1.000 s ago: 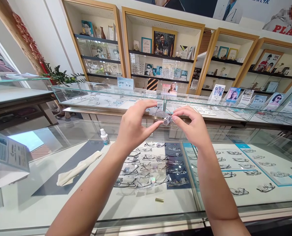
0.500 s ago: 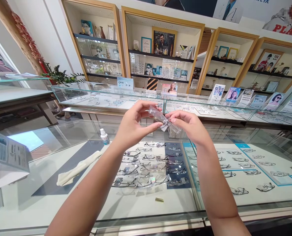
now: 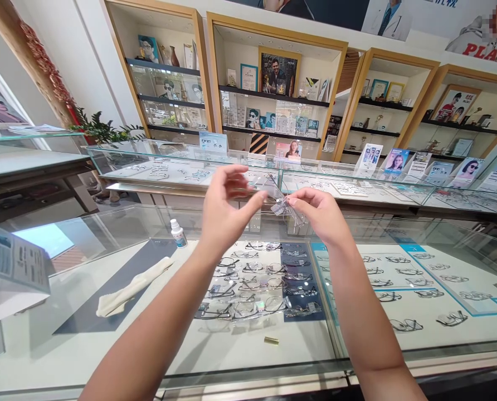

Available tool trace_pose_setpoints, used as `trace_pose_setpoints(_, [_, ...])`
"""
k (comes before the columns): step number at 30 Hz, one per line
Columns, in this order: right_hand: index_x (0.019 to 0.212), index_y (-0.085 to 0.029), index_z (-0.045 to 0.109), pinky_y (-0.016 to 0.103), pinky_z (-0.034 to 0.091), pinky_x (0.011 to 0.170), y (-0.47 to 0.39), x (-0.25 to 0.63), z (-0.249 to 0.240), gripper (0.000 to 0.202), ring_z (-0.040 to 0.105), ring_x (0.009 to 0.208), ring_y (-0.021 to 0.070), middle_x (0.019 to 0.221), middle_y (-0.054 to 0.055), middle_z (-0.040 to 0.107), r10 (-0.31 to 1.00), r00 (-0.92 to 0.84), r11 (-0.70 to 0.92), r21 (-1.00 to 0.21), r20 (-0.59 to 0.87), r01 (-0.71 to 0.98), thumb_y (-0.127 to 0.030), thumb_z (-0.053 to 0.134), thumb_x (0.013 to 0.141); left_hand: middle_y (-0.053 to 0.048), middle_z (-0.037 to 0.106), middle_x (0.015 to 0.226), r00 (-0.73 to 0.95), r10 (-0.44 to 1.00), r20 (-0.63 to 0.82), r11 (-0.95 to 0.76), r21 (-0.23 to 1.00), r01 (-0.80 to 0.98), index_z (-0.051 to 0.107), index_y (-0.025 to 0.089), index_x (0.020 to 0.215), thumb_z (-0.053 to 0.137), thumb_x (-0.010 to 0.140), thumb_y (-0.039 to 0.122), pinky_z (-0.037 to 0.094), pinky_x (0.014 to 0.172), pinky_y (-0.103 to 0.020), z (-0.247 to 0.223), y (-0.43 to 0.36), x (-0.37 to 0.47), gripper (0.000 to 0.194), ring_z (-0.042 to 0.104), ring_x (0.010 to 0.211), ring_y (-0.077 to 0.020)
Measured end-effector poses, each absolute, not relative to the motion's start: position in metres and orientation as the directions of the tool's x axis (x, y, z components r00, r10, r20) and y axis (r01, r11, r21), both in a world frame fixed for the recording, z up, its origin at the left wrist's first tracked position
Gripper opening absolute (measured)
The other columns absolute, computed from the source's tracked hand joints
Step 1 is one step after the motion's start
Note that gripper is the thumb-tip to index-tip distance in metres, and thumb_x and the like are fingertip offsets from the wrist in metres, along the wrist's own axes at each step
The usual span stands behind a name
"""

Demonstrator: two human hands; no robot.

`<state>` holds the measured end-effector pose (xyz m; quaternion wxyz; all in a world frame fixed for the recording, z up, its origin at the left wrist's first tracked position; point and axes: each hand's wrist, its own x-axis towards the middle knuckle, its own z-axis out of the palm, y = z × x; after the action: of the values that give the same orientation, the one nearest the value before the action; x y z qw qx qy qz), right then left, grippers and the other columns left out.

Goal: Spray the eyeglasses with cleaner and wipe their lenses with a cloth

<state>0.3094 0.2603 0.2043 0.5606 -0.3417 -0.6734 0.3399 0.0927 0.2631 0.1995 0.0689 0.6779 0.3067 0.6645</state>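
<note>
You hold the eyeglasses (image 3: 279,207) up in front of you, above the far side of the glass display counter (image 3: 232,367), with clear plastic about them. Your right hand (image 3: 320,214) has them pinched between thumb and fingertips at their right side. Your left hand (image 3: 228,209) is spread, thumb well apart from the curled fingers, and grips nothing; its thumb tip is right beside the eyeglasses, though you cannot tell whether it touches them.

Below your hands, rows of spectacle frames (image 3: 245,308) lie in the counter, between your forearms, and a small gold-coloured piece (image 3: 271,340) sits nearer you. To the left of your left forearm lies a crumpled cream cloth (image 3: 134,287) over a dark panel (image 3: 87,312), with a white bottle (image 3: 179,234) upright just beyond it. More spectacle frames (image 3: 452,318) lie to the right of your right forearm.
</note>
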Motion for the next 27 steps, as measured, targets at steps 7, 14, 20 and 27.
trace_pose_setpoints(7, [0.093, -0.024, 0.076, 0.042, 0.058, 0.093, 0.260, 0.289, 0.191, 0.013, 0.076, 0.095, 0.0221, 0.098, 0.004, 0.082, 0.732, 0.018, 0.656, -0.713, 0.681, 0.247, -0.037, 0.072, 0.094, 0.006, 0.029, 0.058, 0.040, 0.703, 0.710, -0.676, 0.649, 0.350, 0.078, 0.023, 0.087, 0.073, 0.097, 0.046, 0.029, 0.056, -0.029, 0.189, 0.244, 0.118, 0.026, 0.031, 0.055, -0.0122])
trace_pose_setpoints(14, [0.099, -0.027, 0.079, 0.044, 0.059, 0.096, 0.245, 0.276, 0.192, 0.012, 0.077, 0.104, 0.0245, 0.107, 0.004, 0.084, 0.626, -0.025, 0.706, -0.554, 0.779, 0.441, -0.028, 0.066, 0.099, 0.006, 0.030, 0.058, 0.016, 0.815, 0.579, -0.573, 0.802, 0.167, 0.077, 0.021, 0.085, 0.077, 0.091, 0.051, 0.025, 0.054, -0.028, 0.185, 0.257, 0.118, 0.031, 0.027, 0.056, -0.0113])
trace_pose_setpoints(20, [0.111, -0.030, 0.079, 0.049, 0.058, 0.093, 0.234, 0.280, 0.195, 0.016, 0.078, 0.106, 0.0278, 0.113, 0.004, 0.085, 0.717, -0.122, 0.636, -0.571, 0.687, 0.520, -0.031, 0.067, 0.099, 0.006, 0.031, 0.057, 0.020, 0.819, 0.573, -0.563, 0.796, 0.225, 0.078, 0.020, 0.087, 0.074, 0.091, 0.044, 0.024, 0.054, -0.027, 0.190, 0.262, 0.108, 0.024, 0.028, 0.055, -0.0112])
trace_pose_setpoints(27, [0.107, -0.028, 0.066, 0.041, 0.052, 0.084, 0.233, 0.311, 0.205, 0.014, 0.066, 0.087, 0.0206, 0.095, 0.001, 0.071, 0.664, -0.076, 0.653, -0.527, 0.744, 0.543, -0.021, 0.057, 0.100, 0.002, 0.051, 0.057, 0.276, 0.840, 0.467, -0.526, 0.576, 0.626, 0.080, 0.022, 0.082, 0.069, 0.092, 0.039, 0.026, 0.055, -0.029, 0.193, 0.273, 0.093, 0.022, 0.040, 0.055, -0.0138])
